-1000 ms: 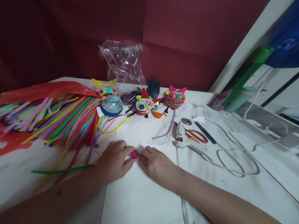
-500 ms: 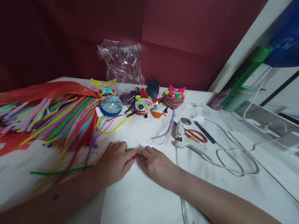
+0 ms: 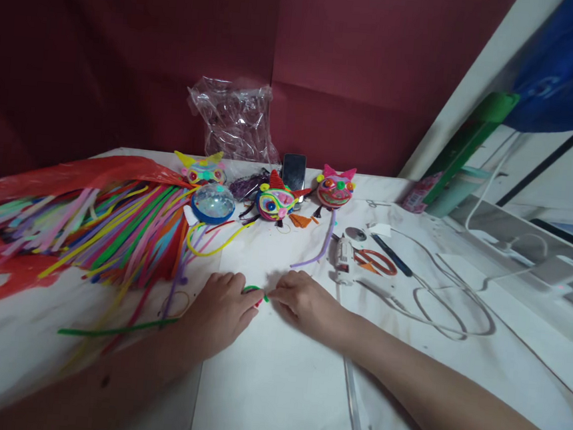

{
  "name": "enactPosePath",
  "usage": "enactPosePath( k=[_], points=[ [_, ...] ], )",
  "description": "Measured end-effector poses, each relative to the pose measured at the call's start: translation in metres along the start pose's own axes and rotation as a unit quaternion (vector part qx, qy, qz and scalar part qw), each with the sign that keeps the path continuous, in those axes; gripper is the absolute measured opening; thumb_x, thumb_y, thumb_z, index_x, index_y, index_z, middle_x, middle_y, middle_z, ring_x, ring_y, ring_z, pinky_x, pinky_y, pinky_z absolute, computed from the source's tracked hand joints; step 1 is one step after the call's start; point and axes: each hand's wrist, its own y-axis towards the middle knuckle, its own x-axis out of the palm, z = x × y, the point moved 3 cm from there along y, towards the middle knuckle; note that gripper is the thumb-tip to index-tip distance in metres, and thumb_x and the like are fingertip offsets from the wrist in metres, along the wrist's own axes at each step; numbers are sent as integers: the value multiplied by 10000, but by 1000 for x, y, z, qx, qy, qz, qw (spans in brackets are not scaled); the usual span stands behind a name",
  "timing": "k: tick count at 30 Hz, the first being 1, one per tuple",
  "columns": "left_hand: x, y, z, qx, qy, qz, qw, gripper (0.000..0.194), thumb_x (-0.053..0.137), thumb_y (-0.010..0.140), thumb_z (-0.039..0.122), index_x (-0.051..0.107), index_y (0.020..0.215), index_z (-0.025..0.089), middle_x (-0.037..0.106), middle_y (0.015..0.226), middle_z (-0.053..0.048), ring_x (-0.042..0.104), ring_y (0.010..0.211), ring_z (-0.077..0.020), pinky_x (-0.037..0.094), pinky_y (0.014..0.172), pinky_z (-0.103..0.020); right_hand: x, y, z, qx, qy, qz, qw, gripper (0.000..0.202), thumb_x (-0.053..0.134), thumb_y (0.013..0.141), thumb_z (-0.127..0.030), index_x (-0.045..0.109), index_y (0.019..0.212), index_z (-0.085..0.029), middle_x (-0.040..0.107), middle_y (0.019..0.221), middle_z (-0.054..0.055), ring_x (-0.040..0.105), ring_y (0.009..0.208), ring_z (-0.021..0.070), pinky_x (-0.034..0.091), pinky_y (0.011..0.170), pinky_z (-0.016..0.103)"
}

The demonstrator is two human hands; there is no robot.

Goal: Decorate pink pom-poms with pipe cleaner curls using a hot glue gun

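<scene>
My left hand (image 3: 222,313) rests low over the white paper (image 3: 276,388), its fingers closed on a green pipe cleaner (image 3: 250,288). That pipe cleaner curves in a small arc, with a bit of red or pink showing beneath it, mostly hidden by my fingers. From the right, my right hand (image 3: 303,307) pinches the green end between thumb and forefinger. Another green length (image 3: 116,329) runs out to the left from under my left wrist; whether it is the same piece I cannot tell.
Many coloured pipe cleaners (image 3: 119,227) spill from a red plastic bag (image 3: 84,169) at left. Behind stand a clear dome (image 3: 213,202), decorated heads (image 3: 276,201), (image 3: 336,189) and a phone (image 3: 293,173). A glue gun (image 3: 345,259), orange-handled scissors (image 3: 377,260), a black-handled tool (image 3: 391,253) and cables lie right.
My right hand has shifted slightly up and right, away from my left. More of the green pipe cleaner's arc shows between them. My left hand has hardly moved.
</scene>
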Motion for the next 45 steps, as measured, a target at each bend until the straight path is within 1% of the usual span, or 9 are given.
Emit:
enactPosePath(
  k=[6,11,20,26,29,33,37,39,45],
  points=[
    [0,0,0,-1,-4,0,1000,243,467,925,269,629,1104,245,531,862,-62,515,842,-240,372,724,-377,5,0,-6,-13,-16,-25,999,178,525,916,-135,685,841,-151,605,782,62,517,782,177,351,724,299],
    [1,0,0,-4,-3,1,1000,242,469,923,267,636,1097,250,532,859,-65,515,837,-246,372,727,-388,7,0,-3,0,11,-4,1000,158,540,899,-102,683,960,-130,617,824,73,529,813,179,370,744,286],
    [0,1,0,-9,-6,-4,1000,248,471,921,262,636,1105,239,532,858,-65,517,832,-245,372,723,-384,8,1,-7,-10,-40,-26,999,180,507,919,-121,685,893,-127,605,804,79,497,781,193,366,716,314],
    [2,0,-1,-1,-12,2,1000,250,471,921,260,631,1113,253,528,856,-58,514,832,-239,366,718,-372,8,1,-1,3,12,-4,1000,165,542,879,-80,682,956,-123,624,825,80,540,801,185,381,756,303],
    [2,0,-1,-4,-13,1,1000,238,472,922,258,637,1094,244,527,853,-57,511,830,-237,362,718,-369,7,0,-2,0,11,-5,1000,189,535,881,-80,682,984,-138,630,832,77,544,816,188,368,761,308],
    [2,-1,-2,-4,-13,5,1000,239,463,929,269,635,1091,234,530,867,-59,506,845,-233,358,733,-367,5,1,-6,-13,-25,-18,999,184,513,907,-115,690,950,-139,626,795,77,538,797,195,353,753,326],
    [2,0,-1,-3,-14,-1,1000,264,467,926,266,620,1142,252,533,871,-58,505,854,-237,357,733,-369,5,2,-2,16,19,-3,1000,189,506,903,-96,690,924,-134,653,816,83,566,823,190,368,759,308],
    [1,0,-1,-5,-15,-6,1000,275,466,927,266,615,1159,257,533,873,-60,507,859,-238,362,735,-370,5,2,-1,17,34,2,999,188,510,904,-98,692,923,-142,652,821,78,562,818,181,364,753,300],
    [1,0,-1,-15,-14,-10,1000,259,454,931,272,637,1111,245,544,883,-68,522,865,-244,385,750,-386,7,0,-6,-16,-37,-11,999,184,495,931,-134,675,892,-143,597,784,60,487,766,175,306,743,316]
  ],
)
